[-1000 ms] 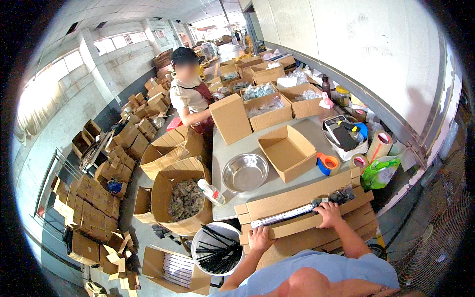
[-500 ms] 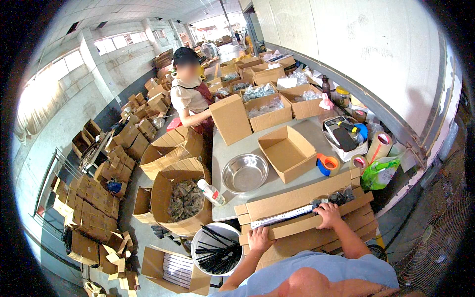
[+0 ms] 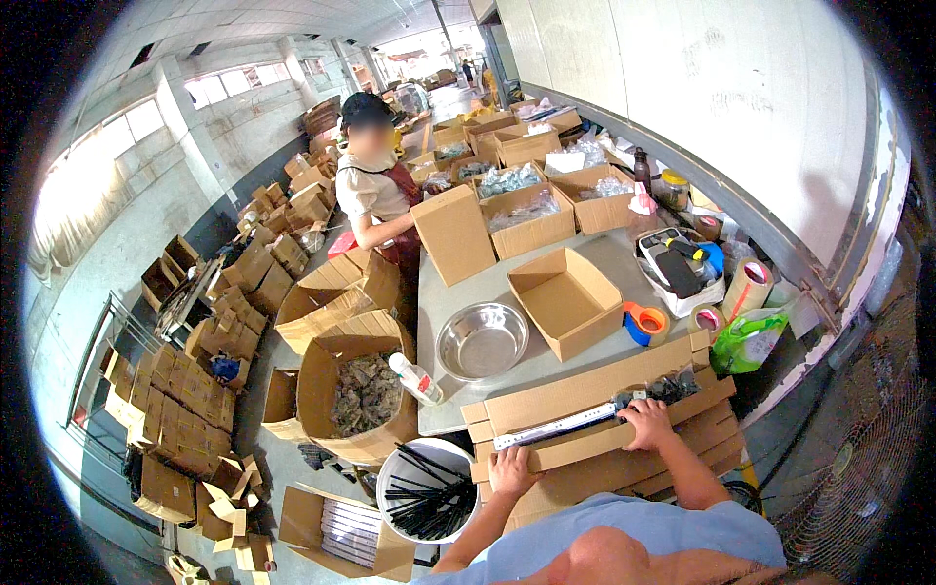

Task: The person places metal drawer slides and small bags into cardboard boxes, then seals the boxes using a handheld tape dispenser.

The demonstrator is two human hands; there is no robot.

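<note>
A long flat cardboard box (image 3: 585, 390) lies across the near edge of the grey table (image 3: 458, 292), its flaps partly open over a long metal slide rail (image 3: 556, 427). My left hand (image 3: 511, 471) presses flat on the near flap at the box's left end. My right hand (image 3: 647, 423) rests on the box near the rail's right end, next to a small bag of dark parts (image 3: 673, 386). More flat boxes are stacked under it.
A steel bowl (image 3: 482, 339) and an open empty box (image 3: 565, 300) stand behind. Tape rolls (image 3: 643, 320), a green bag (image 3: 746, 339) and a tool tray (image 3: 678, 268) sit right. A person (image 3: 375, 190) works at the table's far left. A white bucket (image 3: 429, 487) of black strips and open cartons stand on the floor.
</note>
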